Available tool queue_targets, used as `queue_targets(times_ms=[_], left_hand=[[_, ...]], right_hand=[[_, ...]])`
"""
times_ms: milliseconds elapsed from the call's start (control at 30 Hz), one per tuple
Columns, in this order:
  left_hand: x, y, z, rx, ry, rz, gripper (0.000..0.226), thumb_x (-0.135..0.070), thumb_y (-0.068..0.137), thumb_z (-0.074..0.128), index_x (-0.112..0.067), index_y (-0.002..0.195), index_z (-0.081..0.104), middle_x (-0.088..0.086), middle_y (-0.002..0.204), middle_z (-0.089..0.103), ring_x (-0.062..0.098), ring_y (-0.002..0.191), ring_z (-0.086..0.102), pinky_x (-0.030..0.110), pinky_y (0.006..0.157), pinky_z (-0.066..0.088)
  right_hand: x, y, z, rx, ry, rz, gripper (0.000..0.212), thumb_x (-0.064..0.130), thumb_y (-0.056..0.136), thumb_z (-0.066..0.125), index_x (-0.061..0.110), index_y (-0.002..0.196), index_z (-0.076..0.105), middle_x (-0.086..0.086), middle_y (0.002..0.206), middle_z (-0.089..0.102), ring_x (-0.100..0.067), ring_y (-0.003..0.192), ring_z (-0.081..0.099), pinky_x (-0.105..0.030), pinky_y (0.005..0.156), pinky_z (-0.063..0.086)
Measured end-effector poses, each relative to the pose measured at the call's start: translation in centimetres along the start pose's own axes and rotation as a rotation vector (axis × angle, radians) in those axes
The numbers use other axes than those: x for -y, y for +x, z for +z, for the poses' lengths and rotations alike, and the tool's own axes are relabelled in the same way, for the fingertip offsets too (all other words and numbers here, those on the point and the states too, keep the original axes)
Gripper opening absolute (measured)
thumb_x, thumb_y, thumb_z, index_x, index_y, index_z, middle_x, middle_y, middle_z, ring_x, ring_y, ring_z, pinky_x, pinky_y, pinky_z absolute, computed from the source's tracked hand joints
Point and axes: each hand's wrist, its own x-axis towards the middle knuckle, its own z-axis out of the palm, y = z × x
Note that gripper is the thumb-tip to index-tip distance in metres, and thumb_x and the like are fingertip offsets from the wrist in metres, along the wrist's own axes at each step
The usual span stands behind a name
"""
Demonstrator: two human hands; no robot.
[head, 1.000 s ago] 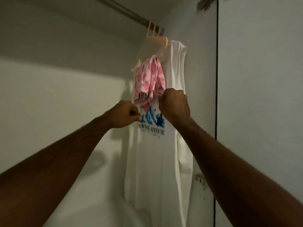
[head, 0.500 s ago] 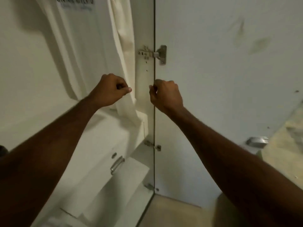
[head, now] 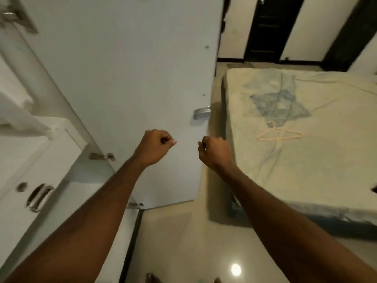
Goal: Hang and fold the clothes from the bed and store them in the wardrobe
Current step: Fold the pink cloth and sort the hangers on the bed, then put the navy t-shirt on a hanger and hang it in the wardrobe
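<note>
My left hand [head: 156, 146] and my right hand [head: 214, 151] hover in front of the open white wardrobe door [head: 130, 78], both with fingers curled and holding nothing. On the bed [head: 306, 160] to the right lies a crumpled blue-grey garment [head: 279, 105], and just in front of it a peach plastic hanger [head: 279, 134]. At the left edge hangs the hem of a white shirt [head: 22, 117] inside the wardrobe.
The wardrobe's drawer front with a metal handle [head: 38, 195] is at lower left. The door has a silver handle [head: 202, 113]. Glossy tiled floor [head: 183, 242] lies between wardrobe and bed. A dark doorway [head: 263, 27] stands beyond the bed.
My view has swung down and right from the hanging clothes to the door and the bed. Both hands let go of the hung clothes and drew back, still curled.
</note>
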Motion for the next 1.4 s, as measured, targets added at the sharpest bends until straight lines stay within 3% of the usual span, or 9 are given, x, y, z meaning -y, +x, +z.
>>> queue_targets(times_ms=[167,367,500,633,1000,1167,1400], left_hand=[[-8.6,1.8,11.0,0.190,-0.004,0.112,0.018,-0.024,0.095,0.068,-0.012,0.083,0.075,-0.003,0.073,0.070,0.011,0.071,0.065,0.031,0.072,0.054],[-19.6,3.6,22.5,0.386,0.018,0.314,0.024,-0.024,0.094,0.069,-0.011,0.074,0.069,-0.004,0.066,0.064,0.011,0.064,0.060,0.028,0.064,0.043],[-26.1,5.1,30.0,0.501,0.029,0.438,0.023,-0.028,0.094,0.070,-0.009,0.083,0.076,0.001,0.072,0.071,0.017,0.068,0.065,0.031,0.068,0.049],[-31.3,6.7,36.3,0.593,0.014,0.538,0.022,-0.030,0.094,0.070,-0.012,0.082,0.075,0.001,0.073,0.069,0.016,0.068,0.063,0.032,0.067,0.050],[-44.6,17.3,53.2,0.749,0.006,0.738,0.020,-0.029,0.095,0.069,-0.020,0.077,0.069,-0.004,0.068,0.065,0.014,0.065,0.062,0.030,0.064,0.050],[-51.7,23.7,59.5,0.776,-0.046,0.766,0.019,-0.028,0.095,0.069,-0.017,0.081,0.073,-0.012,0.066,0.063,0.007,0.064,0.060,0.025,0.064,0.043],[-59.6,28.9,68.3,0.836,-0.070,0.811,0.022,-0.029,0.095,0.068,-0.018,0.077,0.071,-0.007,0.068,0.067,0.012,0.067,0.064,0.030,0.067,0.052]], right_hand=[[-12.5,-5.9,-4.3,-0.002,-0.019,0.216,0.032,0.035,0.101,0.048,0.010,0.088,0.063,-0.011,0.082,0.068,-0.034,0.072,0.063,-0.041,0.068,0.057],[-24.5,-12.8,-8.7,-0.141,-0.056,0.501,0.032,0.037,0.100,0.049,0.014,0.082,0.062,-0.006,0.074,0.067,-0.028,0.063,0.061,-0.040,0.064,0.058],[-31.1,-16.1,-11.3,-0.209,-0.068,0.670,0.030,0.034,0.101,0.051,0.012,0.084,0.063,-0.005,0.075,0.065,-0.027,0.064,0.056,-0.033,0.060,0.045],[-37.0,-17.9,-13.2,-0.265,-0.090,0.789,0.030,0.035,0.100,0.052,0.012,0.087,0.066,-0.008,0.079,0.069,-0.032,0.071,0.063,-0.038,0.065,0.054],[-55.5,-14.1,-18.1,-0.302,-0.174,0.996,0.029,0.035,0.101,0.050,0.012,0.093,0.067,-0.011,0.088,0.069,-0.034,0.084,0.064,-0.035,0.067,0.042],[-64.3,-11.4,-22.1,-0.319,-0.198,1.088,0.029,0.036,0.102,0.050,0.013,0.088,0.061,-0.009,0.083,0.065,-0.033,0.081,0.063,-0.038,0.068,0.050],[-74.5,-9.0,-25.9,-0.362,-0.173,1.205,0.030,0.040,0.102,0.051,0.016,0.086,0.060,-0.005,0.080,0.064,-0.026,0.077,0.063,-0.040,0.071,0.056]])
